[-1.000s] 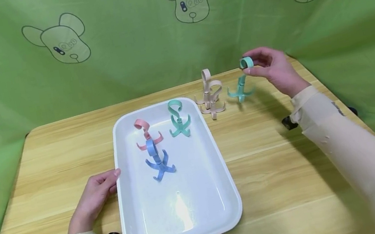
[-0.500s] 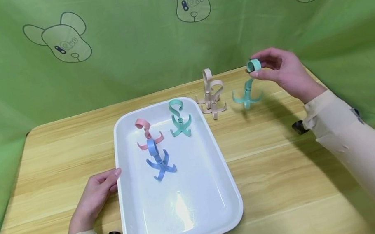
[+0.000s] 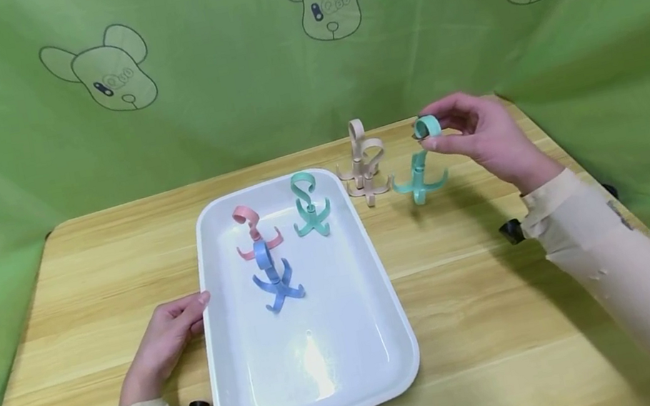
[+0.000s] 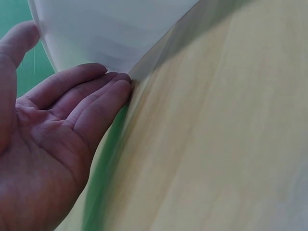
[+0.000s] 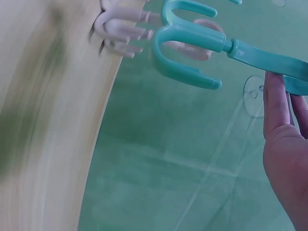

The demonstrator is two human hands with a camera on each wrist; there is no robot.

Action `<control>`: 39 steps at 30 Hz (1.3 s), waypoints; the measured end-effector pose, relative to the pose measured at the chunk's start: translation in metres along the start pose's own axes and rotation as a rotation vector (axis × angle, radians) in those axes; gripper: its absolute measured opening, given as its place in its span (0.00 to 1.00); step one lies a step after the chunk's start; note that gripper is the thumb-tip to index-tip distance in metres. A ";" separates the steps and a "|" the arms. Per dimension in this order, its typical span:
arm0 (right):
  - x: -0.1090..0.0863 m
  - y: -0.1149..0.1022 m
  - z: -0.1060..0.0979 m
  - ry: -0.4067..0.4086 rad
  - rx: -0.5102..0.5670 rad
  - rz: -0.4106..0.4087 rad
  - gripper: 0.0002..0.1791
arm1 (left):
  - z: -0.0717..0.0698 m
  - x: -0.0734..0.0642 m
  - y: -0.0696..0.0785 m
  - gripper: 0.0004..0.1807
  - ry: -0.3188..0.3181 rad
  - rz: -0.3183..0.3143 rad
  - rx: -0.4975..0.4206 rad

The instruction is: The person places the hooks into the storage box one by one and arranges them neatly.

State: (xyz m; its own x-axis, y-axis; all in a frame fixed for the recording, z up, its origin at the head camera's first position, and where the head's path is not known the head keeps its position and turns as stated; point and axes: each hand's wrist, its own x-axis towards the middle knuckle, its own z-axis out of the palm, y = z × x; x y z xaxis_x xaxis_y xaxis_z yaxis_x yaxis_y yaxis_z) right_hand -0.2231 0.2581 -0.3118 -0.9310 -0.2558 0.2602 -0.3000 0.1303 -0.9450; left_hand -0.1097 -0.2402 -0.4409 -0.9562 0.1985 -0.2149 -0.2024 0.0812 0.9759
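My right hand (image 3: 486, 135) pinches the curled top of a teal multi-prong hook hanger (image 3: 419, 175), whose prongs hang downward above the table. The right wrist view shows its stem and prongs (image 5: 192, 36) up close, with fingers (image 5: 276, 103) at the curl. On the left, my left hand (image 3: 165, 338) holds the rim of a white tray (image 3: 350, 344), thumb at the edge and fingers against the outer wall (image 4: 110, 36). Inside the tray stand a pink hook hanger (image 3: 259, 245), a blue one (image 3: 276, 285) and a green one (image 3: 312, 217).
Two beige hook hangers (image 3: 369, 184) stand close together on the wooden table (image 3: 465, 294), between the tray's right rim and the teal hanger. A green curtain (image 3: 229, 104) printed with bear heads hangs behind the table and along both sides.
My right hand has swung right, then back left and slightly nearer to me, carrying the teal hook hanger beside the beige ones. The left hand and the tray stay put.
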 end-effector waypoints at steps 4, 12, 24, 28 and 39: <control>-0.003 -0.008 0.010 -0.031 -0.072 0.008 0.20 | 0.000 0.001 -0.001 0.29 0.004 0.001 -0.009; -0.010 -0.028 0.036 -0.050 -0.236 0.052 0.21 | -0.001 0.002 -0.001 0.29 -0.002 0.003 -0.015; -0.011 -0.038 0.066 -0.184 -0.102 -0.018 0.22 | 0.000 0.002 0.001 0.29 -0.002 0.003 -0.020; -0.009 -0.039 0.076 -0.221 -0.052 -0.031 0.23 | 0.000 0.000 0.002 0.29 -0.003 -0.004 -0.009; -0.003 -0.039 0.105 -0.290 -0.032 -0.016 0.24 | 0.002 -0.001 0.000 0.29 -0.003 -0.003 -0.010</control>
State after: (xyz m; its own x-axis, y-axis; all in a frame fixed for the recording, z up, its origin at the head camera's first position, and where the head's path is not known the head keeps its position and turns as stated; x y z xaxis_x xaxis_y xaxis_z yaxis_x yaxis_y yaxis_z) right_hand -0.1870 0.1535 -0.2968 -0.8293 -0.5204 0.2037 -0.3251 0.1527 -0.9333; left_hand -0.1079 -0.2389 -0.4409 -0.9550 0.2015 -0.2178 -0.2073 0.0721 0.9756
